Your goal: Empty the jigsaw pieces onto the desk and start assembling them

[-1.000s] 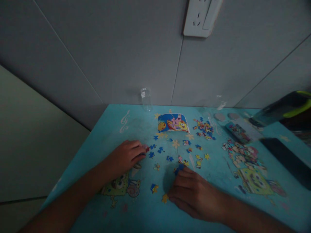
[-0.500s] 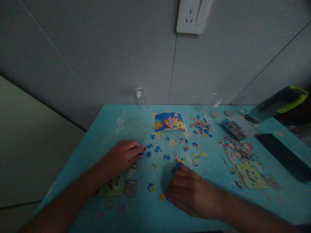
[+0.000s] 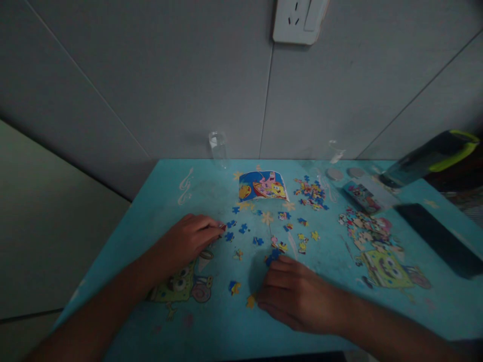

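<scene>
My left hand (image 3: 192, 235) pinches a small red puzzle piece (image 3: 223, 227) between thumb and fingers, left of the loose pieces. My right hand (image 3: 294, 294) rests on the table with its fingers curled under; whatever is beneath them is hidden. Blue puzzle pieces (image 3: 272, 257) lie against its front knuckles, and a yellow-orange piece (image 3: 251, 301) sits by its thumb side. Between the hands several pieces are scattered, among them a blue piece (image 3: 258, 241) and a blue-and-yellow piece (image 3: 234, 288). Behind them lies a curved picture sheet (image 3: 263, 186) with cartoon figures.
A heap of puzzle pieces (image 3: 311, 192) lies right of the sheet, and another pile (image 3: 372, 229) farther right. Clear containers (image 3: 219, 150) stand along the wall. Two round lids (image 3: 334, 174), a small box (image 3: 361, 196), a dark case (image 3: 439, 239) and a bottle (image 3: 422, 158) occupy the right side.
The whole view has shifted slightly, with the table appearing a little higher. Both hands keep almost the same place among the pieces, the left still pinching the red piece.
</scene>
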